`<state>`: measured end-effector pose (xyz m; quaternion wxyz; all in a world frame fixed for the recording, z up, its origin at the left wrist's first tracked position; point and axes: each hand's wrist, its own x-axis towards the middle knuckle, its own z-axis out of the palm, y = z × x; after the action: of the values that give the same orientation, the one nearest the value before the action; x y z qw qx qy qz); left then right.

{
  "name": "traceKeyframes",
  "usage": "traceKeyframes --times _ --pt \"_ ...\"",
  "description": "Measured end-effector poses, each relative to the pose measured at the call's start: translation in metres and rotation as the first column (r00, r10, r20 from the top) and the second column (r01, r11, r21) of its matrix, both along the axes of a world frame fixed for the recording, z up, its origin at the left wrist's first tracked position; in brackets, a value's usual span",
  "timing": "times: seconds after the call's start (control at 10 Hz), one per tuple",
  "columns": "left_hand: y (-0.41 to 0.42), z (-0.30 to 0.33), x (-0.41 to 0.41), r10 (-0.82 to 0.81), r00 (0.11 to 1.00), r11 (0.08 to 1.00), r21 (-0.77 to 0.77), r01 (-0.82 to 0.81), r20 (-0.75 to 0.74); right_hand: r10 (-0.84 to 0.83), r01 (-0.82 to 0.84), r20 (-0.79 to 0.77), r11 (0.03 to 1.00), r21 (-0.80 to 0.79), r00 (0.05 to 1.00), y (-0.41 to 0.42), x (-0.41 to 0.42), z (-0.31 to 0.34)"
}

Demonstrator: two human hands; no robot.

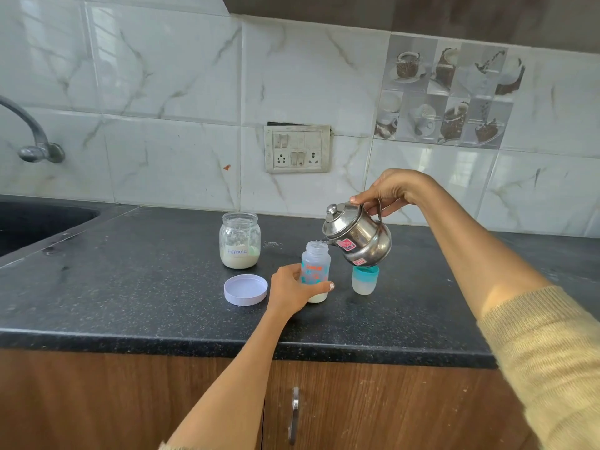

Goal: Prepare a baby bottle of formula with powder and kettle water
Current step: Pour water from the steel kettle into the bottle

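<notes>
Your left hand (290, 287) is gripping the bottle (315, 271) standing mid-worktop (130, 287), steadying it for pouring. Your right hand (389, 190) is grasping the kettle (355, 235) handle, tilting its spout over the bottle's mouth. The open jar (239, 240) is sitting at its ten o'clock.

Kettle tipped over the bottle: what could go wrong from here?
1. The kettle spout meets a narrow bottle mouth; a small drift could spill water onto the left hand gripping the bottle.
2. The kettle base hangs just above the bottle cap; lowering the kettle might knock it over.
</notes>
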<state>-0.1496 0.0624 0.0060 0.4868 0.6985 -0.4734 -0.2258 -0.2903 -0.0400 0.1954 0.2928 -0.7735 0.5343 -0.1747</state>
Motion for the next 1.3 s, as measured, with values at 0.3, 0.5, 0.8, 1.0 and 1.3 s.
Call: traceKeyframes --times 0.3,0.5,0.8,1.0,1.3 --pt "0.0000 0.0000 0.0001 -0.004 1.000 1.000 -0.006 0.004 -0.020 0.011 -0.012 -0.052 1.000 -0.020 0.999 0.0008 0.0046 0.0036" --pt "-0.0002 -0.0001 0.0003 -0.004 1.000 1.000 -0.001 0.004 -0.022 0.011 -0.012 -0.062 1.000 -0.023 0.998 0.0014 0.0050 0.0047" --pt "0.0003 0.0008 0.0000 -0.003 1.000 1.000 0.007 0.003 -0.024 0.011 -0.012 -0.077 1.000 -0.021 0.997 0.0027 0.0074 0.0067" --pt "0.0007 0.0011 0.0001 -0.005 1.000 1.000 0.004 0.006 -0.020 0.023 -0.025 -0.095 0.999 -0.029 0.995 0.0021 0.0084 0.0077" --pt "0.0017 0.0021 -0.0005 -0.003 1.000 1.000 0.005 0.003 -0.013 0.024 -0.029 -0.127 0.999 -0.034 0.992 0.0052 0.0097 0.0096"
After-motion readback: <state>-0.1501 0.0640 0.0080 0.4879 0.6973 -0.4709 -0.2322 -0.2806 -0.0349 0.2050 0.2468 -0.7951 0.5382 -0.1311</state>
